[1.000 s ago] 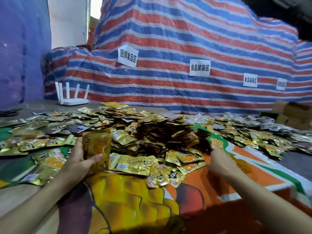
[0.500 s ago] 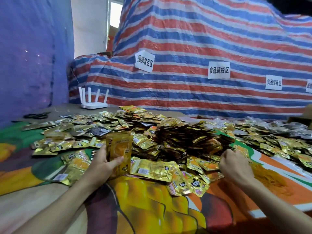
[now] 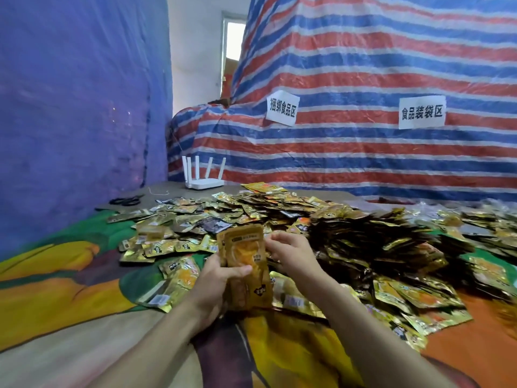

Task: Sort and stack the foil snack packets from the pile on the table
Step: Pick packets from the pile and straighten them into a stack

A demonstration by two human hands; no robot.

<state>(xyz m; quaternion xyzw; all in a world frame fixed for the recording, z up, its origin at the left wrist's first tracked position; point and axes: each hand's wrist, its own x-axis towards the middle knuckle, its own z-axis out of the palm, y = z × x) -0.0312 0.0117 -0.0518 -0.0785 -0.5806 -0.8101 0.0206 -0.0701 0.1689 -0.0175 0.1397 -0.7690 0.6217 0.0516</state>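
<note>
Fingers [image 3: 239,271] of the left hand [image 3: 212,284] clamp the upright packet stack [image 3: 246,256]. The right hand [image 3: 291,256] curls at its three o'clock edge, grip unclear. Slick foil may fan out and spill.

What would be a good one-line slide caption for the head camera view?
Left hand holds an upright stack of foil snack packets while the right hand touches its edge, beside the pile.

left hand [image 3: 211,281] + right hand [image 3: 291,254]: 2 | white router [image 3: 202,182]: 1 | paper signs [image 3: 282,107]: 2 | black scissors [image 3: 126,201]: 1 | foil snack packets [image 3: 363,233]: beyond counting | held stack [image 3: 246,264]: 1
</note>
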